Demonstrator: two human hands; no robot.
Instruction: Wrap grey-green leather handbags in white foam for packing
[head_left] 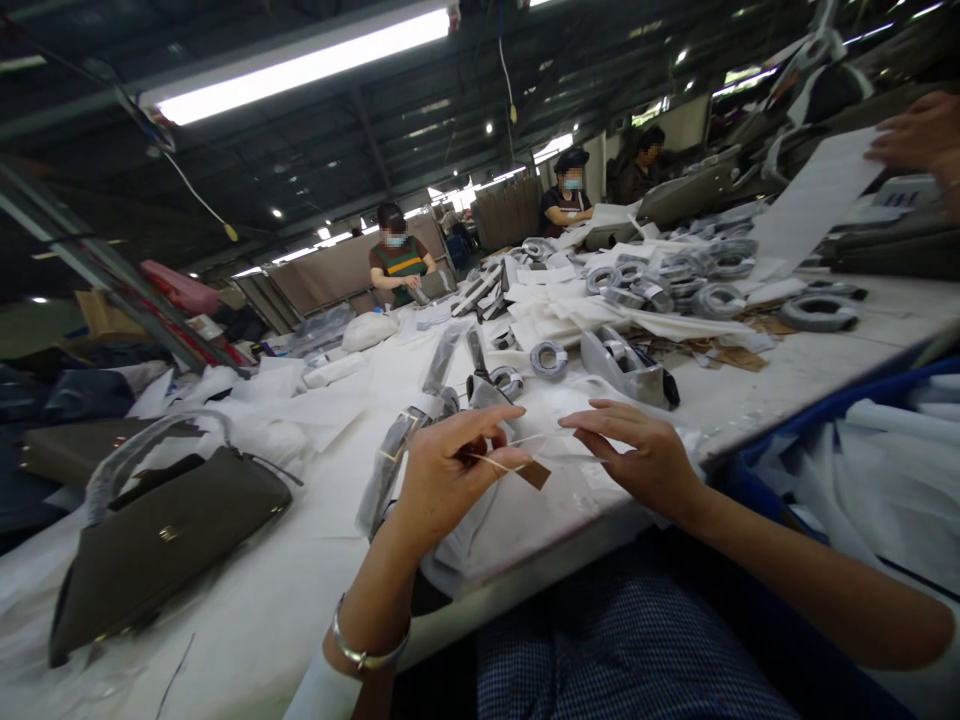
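My left hand (450, 460) is closed, its fingers curled round a thin pale string (491, 462) over the table's front edge. From that string hangs a small brown tag (535, 474), just right of the left thumb. Opposite it, my right hand (649, 460) is closed in a pinch at the string's far end; the end itself is too fine to see clearly. Beneath and behind the hands lie wrapped grey straps (394, 460) and a coiled grey roll (548, 359). To the left, a dark olive handbag (169, 545) with a wrapped handle sits on the white table (247, 620).
Wrapped coils (720, 300) and white paper sheets (555, 315) are heaped across the table's middle and right. A blue bin (757, 470) with white wrapping stands at my right. Co-workers sit beyond the table; another person's hand (919, 135) holds a white sheet (814, 205) at upper right.
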